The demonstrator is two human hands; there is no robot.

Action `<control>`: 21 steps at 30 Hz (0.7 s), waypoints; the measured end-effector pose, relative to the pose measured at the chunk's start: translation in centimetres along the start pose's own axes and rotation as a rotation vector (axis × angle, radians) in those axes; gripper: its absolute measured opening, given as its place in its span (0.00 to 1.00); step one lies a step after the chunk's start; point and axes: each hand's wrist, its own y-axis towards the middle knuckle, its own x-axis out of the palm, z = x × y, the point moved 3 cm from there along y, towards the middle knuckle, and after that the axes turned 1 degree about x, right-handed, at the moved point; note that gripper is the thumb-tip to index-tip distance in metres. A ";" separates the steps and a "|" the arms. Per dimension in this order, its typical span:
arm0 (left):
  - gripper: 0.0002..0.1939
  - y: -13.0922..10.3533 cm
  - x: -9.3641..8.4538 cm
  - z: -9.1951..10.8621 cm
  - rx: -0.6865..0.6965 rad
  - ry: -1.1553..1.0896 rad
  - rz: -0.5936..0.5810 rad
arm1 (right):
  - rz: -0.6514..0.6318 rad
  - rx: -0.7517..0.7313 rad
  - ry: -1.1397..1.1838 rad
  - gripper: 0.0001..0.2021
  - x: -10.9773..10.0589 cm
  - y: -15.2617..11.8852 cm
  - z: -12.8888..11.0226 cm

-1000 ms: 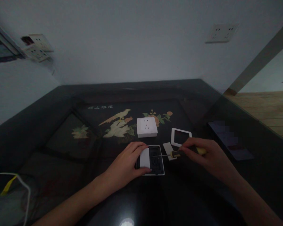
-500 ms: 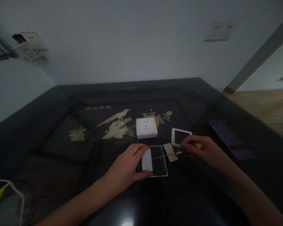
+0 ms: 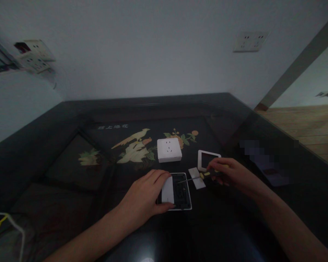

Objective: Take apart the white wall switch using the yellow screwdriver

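My left hand grips the left side of a wall switch, thumb at its near edge and fingers at its far edge. A white rocker plate covers its left part; the right part shows a dark inside. My right hand is closed round the handle of a screwdriver, whose thin shaft points left with its tip over the dark part. Whether the tip touches is too dim to tell. Below the shaft lies a loose white plate. A white frame lies just behind my right hand.
A white boxed socket stands behind the switch on the dark, bird-and-flower patterned table. A blurred dark flat object lies at the right. White and yellow cables are at the lower left. Wall sockets sit on the wall.
The switch and my left hand have shifted slightly left and toward me. The screwdriver tip sits a little nearer the switch's far edge. Both grips are unchanged.
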 end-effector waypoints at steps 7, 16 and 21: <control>0.28 -0.3 -2.1 0.4 -0.079 0.099 -0.028 | 0.145 -0.063 0.131 0.20 -1.7 -0.2 -0.3; 0.29 5.7 -1.3 2.3 0.022 0.212 0.011 | 0.344 -0.212 0.343 0.20 -3.3 -0.3 -0.7; 0.18 8.1 0.6 3.9 0.020 0.314 -0.061 | 0.376 -0.253 0.386 0.17 -3.7 -0.3 -0.8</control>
